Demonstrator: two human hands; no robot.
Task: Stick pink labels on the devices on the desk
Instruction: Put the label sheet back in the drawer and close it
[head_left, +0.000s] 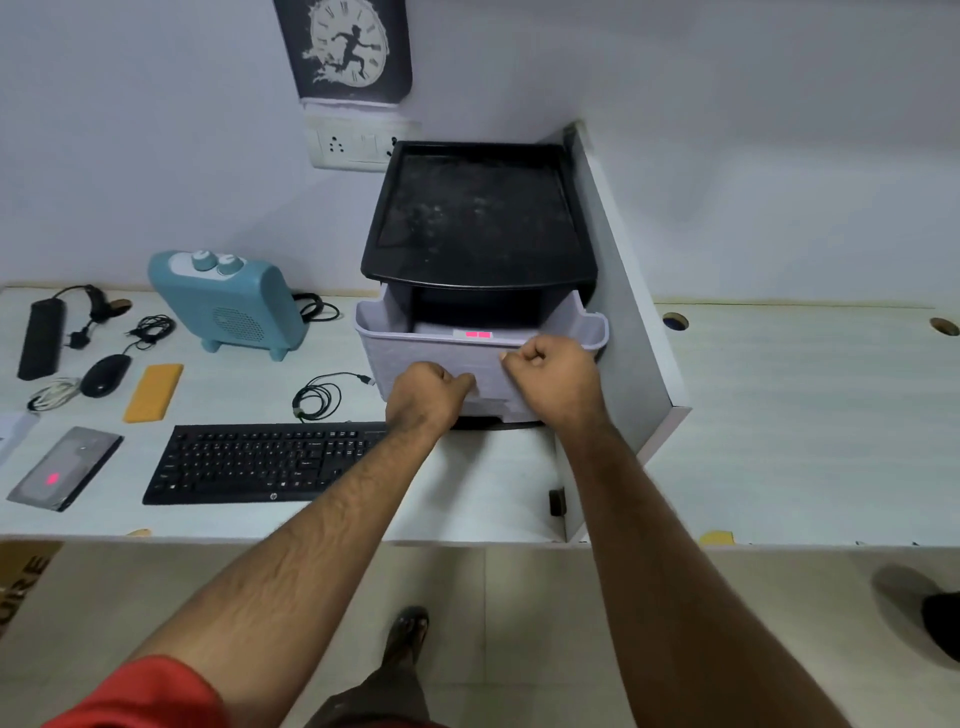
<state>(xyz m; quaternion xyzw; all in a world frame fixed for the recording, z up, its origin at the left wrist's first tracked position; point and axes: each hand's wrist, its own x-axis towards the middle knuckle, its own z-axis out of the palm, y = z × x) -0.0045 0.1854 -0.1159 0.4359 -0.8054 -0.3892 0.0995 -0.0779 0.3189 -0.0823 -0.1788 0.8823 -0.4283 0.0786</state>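
Both hands, left and right, pinch a pale sheet against the grey bin before the monitor. Pink labels lie inside it. A keyboard sits left on the desk.

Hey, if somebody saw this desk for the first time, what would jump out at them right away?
Probably the two hands, left hand and right hand, fingers curled at the front of a pale basket in front of the black monitor. Then the teal heater at back left, and the pink label on the grey device at the desk's near left edge.
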